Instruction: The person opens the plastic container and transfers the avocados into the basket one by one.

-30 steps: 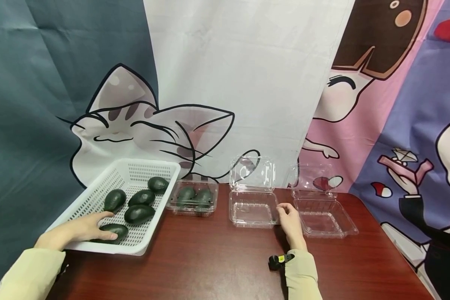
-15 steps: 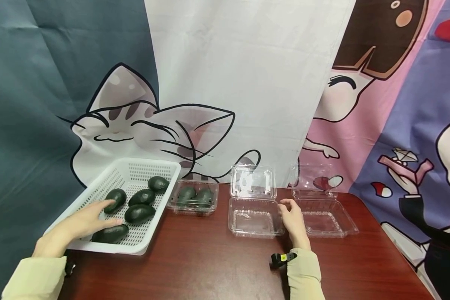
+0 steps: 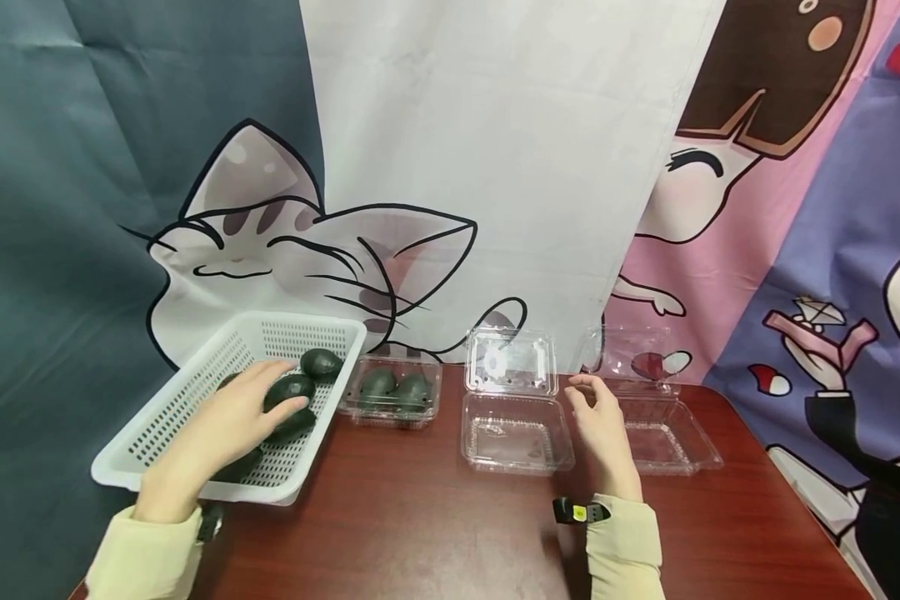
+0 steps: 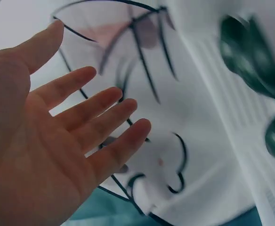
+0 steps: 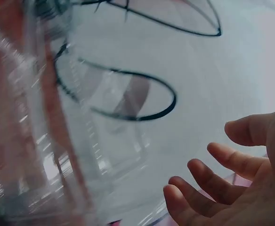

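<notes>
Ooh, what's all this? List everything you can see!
Basket: one, white, table's left side
Loose avocados: five visible, dark green, in the basket
Closed container: one, clear, right of the basket
Boxed avocados: two visible, dark green, inside that container
Open containers: two, clear, towards the right, lids raised
Table: one, reddish-brown, underneath
Cartoon backdrop: one, multicoloured, behind
Sleeves: two, pale yellow, on the forearms
Wrist devices: two, black, one per wrist
Left hand: one, bare, over the basket
Right hand: one, bare, by an open container
</notes>
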Available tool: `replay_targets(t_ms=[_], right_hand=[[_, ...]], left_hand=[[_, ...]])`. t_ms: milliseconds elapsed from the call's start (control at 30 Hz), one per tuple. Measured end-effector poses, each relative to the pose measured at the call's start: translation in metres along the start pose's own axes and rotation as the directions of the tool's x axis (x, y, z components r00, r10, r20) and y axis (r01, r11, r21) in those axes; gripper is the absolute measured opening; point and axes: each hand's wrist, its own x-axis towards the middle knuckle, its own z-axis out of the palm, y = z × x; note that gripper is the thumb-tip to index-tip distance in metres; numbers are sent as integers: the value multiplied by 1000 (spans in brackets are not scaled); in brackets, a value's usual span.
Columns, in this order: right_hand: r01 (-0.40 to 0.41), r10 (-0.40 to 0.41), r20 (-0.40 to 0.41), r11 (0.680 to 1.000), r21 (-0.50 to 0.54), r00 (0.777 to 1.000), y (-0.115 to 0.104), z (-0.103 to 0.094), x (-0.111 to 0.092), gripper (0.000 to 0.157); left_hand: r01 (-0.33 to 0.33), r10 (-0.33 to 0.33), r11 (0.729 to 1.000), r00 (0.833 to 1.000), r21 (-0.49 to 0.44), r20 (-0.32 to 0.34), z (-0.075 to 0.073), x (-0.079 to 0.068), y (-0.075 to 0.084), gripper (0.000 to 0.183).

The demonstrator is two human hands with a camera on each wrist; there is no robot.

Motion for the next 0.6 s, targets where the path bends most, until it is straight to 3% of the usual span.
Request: replay_targets(t_ms=[300, 400, 600], right_hand=[[145, -148, 92, 989, 36, 985, -37, 5, -15, 25], [178, -181, 126, 983, 35, 975, -47, 14, -20, 25], [246, -244, 192, 969, 17, 950, -59, 38, -29, 26]], left_hand=[[-118, 104, 986, 988, -116, -114, 34, 21, 43, 48], [-148, 126, 977, 982, -156, -140, 48, 29, 50, 45], [-143, 119, 970, 985, -197, -129, 77, 46, 54, 42]])
